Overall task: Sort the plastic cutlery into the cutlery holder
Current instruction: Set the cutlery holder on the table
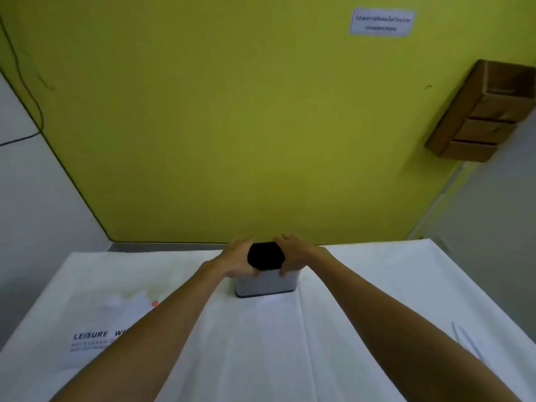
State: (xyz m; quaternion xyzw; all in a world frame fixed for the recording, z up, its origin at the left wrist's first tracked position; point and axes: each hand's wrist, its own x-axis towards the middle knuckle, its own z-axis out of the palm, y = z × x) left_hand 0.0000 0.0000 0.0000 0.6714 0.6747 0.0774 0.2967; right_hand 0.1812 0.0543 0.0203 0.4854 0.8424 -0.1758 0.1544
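Note:
The cutlery holder [265, 285], a pale grey box with a dark opening on top, stands upright near the far edge of the white-covered table [362, 285]. My left hand [239, 259] grips its left top edge and my right hand [293, 256] grips its right top edge. Both arms reach straight forward over the cloth. A clear packet [467, 340], possibly holding plastic cutlery, lies at the right of the table beside my right forearm; its contents are hard to make out.
A white plastic bag printed "LEISURE" [95, 323] lies flat on the left of the table, partly under my left forearm. A yellow-green wall [232, 126] rises just behind the table. A cardboard box [481, 114] hangs on the wall at the right.

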